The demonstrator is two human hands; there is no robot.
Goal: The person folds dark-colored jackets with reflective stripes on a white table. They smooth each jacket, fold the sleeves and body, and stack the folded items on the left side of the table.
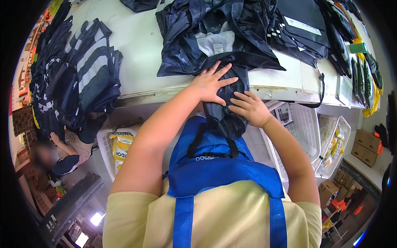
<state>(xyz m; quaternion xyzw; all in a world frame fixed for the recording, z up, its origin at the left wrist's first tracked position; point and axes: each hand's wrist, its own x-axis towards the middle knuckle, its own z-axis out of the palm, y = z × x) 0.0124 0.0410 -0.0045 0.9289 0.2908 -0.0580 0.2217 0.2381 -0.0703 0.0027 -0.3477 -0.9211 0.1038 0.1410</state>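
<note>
Navy, thin and shiny: a dark garment point(178, 49), laid across the middle of the table point(138, 62), with one narrow part point(217, 115) drooping over the near edge. Pale mesh point(202, 42) showing in its open middle, with a small label point(218, 49) on it. Pressed onto the narrow part by the left hand point(210, 86), palm down, fingers fanned wide, gripping nothing; probably spread so to pin as much slippery cloth as possible. Touched from the right side by the right hand point(253, 110), loosely opened, fingers slightly bent over the cloth; likely set there to steady the hanging part opposite the left. Cannot tell whether any fold sits under the right thumb. Below, overlapping the blue apron point(223, 177) in view, contact unclear.

Toward the table's left end, striped clothes point(93, 58) heaped and drooping over the near edge, perhaps kept aside for elbow room. Toward the right end, a flat stack of dark clothes point(289, 12) under a white strip point(303, 25), seemingly within easy reach. Beneath the near edge, white baskets point(312, 132), with yellow packets point(121, 149) in the left one, probably to keep them together. Far left, another person point(66, 165), one hand raised near the clothes.
</note>
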